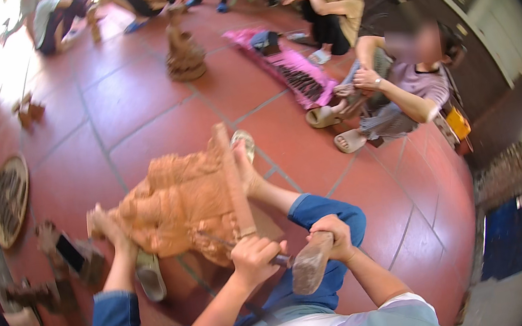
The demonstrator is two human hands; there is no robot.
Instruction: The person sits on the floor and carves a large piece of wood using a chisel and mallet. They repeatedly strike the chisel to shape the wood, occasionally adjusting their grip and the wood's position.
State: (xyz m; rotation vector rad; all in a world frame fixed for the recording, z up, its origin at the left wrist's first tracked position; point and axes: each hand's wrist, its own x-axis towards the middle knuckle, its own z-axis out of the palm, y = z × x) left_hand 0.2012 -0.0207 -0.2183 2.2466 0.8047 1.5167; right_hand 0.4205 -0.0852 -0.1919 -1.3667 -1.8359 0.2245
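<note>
A large orange-brown wood carving (177,203) with deep relief lies on the tiled floor between my bare feet, its flat base board (234,183) toward the right. My left hand (255,258) is closed round a chisel (282,260), whose thin blade reaches onto the carving's near side. Just to the right, my right hand (334,231) grips a worn wooden mallet (311,264). The mallet's head is beside the chisel's handle end; whether they touch I cannot tell. My left foot (111,229) rests against the carving's left end.
A slipper (151,276) lies below the carving. At left are a round basket of tools (10,201) and a dark phone (70,253) on a wooden block. Another carving (185,57) stands farther off. Pink cloth (292,73) holds many tools near a seated person (408,77).
</note>
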